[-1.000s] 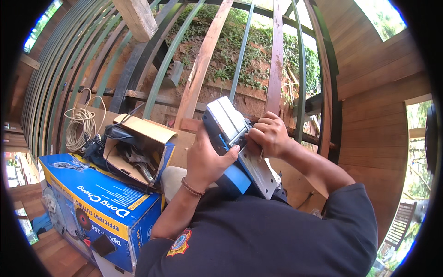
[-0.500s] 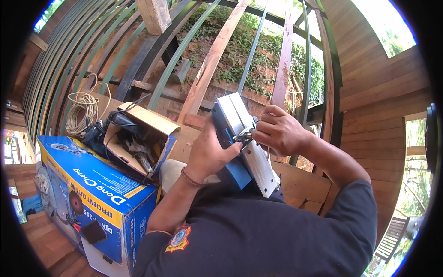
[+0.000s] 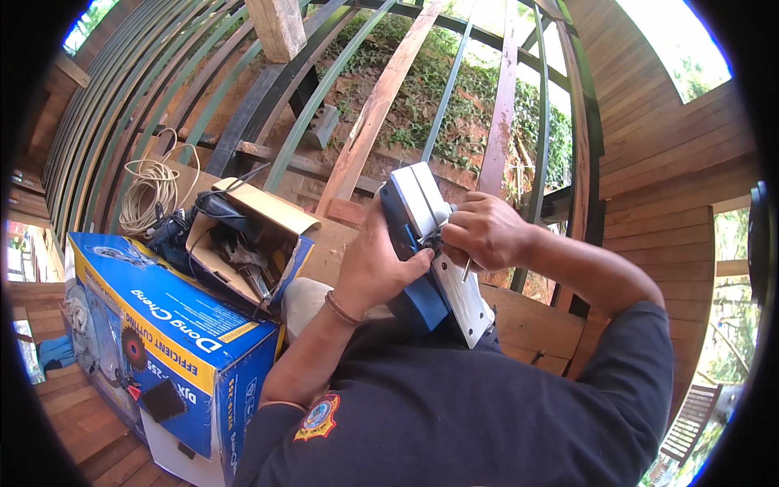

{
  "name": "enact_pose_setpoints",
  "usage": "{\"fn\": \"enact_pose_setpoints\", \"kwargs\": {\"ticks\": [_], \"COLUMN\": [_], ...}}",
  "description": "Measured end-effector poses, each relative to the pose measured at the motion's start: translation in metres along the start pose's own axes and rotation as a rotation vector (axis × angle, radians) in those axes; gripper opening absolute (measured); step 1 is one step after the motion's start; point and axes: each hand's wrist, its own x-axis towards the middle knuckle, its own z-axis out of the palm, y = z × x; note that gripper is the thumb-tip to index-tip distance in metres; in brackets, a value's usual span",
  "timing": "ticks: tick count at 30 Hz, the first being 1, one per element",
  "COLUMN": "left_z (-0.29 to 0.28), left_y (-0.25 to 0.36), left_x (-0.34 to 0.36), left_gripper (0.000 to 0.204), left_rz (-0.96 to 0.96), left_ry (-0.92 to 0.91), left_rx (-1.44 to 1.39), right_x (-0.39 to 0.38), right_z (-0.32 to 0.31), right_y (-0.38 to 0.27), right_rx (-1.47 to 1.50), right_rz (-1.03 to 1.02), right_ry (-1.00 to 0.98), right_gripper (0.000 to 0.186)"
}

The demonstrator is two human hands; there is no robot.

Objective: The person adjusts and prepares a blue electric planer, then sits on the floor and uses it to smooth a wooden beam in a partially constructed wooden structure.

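An electric hand planer (image 3: 464, 304) with a blue body rests bottom-up against my lap, its silver sole plates facing up. My left hand (image 3: 375, 261) is wrapped round its left side, thumb pressed near the gap between the plates. My right hand (image 3: 485, 230) is closed at that same gap. From its fingers a thin metal rod (image 3: 466, 269) sticks out over the rear plate, perhaps a wrench handle. The far end of the rod is hidden by the fingers, so its kind is unclear.
Left of me stands a large blue and yellow carton (image 3: 170, 304). On it lies an opened smaller box (image 3: 260, 252) of tools, beside a coil of pale cable (image 3: 150, 195). Ahead, spaced beams (image 3: 381, 105) leave gaps above plants and soil. A plank wall (image 3: 657, 235) rises at right.
My right hand has turned and lowered slightly at the gap, and the metal rod now shows over the plate. The planer and my left hand have shifted slightly right in view.
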Motion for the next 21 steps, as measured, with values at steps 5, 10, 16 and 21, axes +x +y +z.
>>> {"fn": "enact_pose_setpoints", "kwargs": {"ticks": [5, 10, 16, 21], "left_z": [0.001, -0.001, 0.001, -0.001], "left_y": [-0.005, -0.002, 0.006, -0.01], "left_x": [-0.003, -0.005, -0.004, -0.002], "left_gripper": [0.093, 0.091, 0.092, 0.08], "left_rz": [0.018, 0.015, 0.011, -0.038], "left_ry": [0.013, 0.042, 0.042, -0.018], "left_rx": [-0.006, 0.024, 0.048, -0.048], "right_x": [0.003, -0.014, -0.022, -0.001], "right_z": [0.014, 0.018, 0.009, -0.001], "right_y": [-0.041, -0.049, -0.052, -0.061], "right_rx": [0.488, 0.783, 0.196, 0.872], "right_rz": [0.799, 0.829, 0.574, 1.063], "right_ry": [0.116, 0.31, 0.468, 0.419], "right_gripper": [0.011, 0.023, 0.008, 0.054]}}
